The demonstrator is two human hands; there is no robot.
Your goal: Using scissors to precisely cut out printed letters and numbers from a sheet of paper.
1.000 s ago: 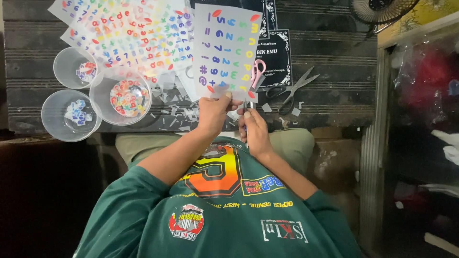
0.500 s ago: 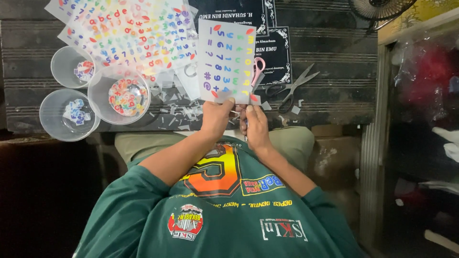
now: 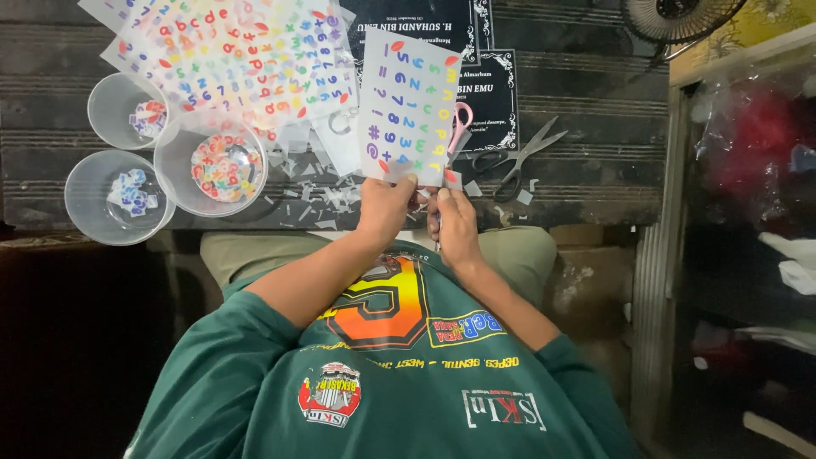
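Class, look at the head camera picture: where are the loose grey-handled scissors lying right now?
The grey-handled scissors lie open on the dark table, right of the held sticker sheet, beside the black printed card.

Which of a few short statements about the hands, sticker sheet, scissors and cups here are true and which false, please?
1. The left hand holds up a sticker sheet. True.
2. The right hand grips the black-handled scissors. False: they lie on the table.
3. Three clear plastic cups stand on the table. True.
4. The cups are empty. False: each holds cut stickers.
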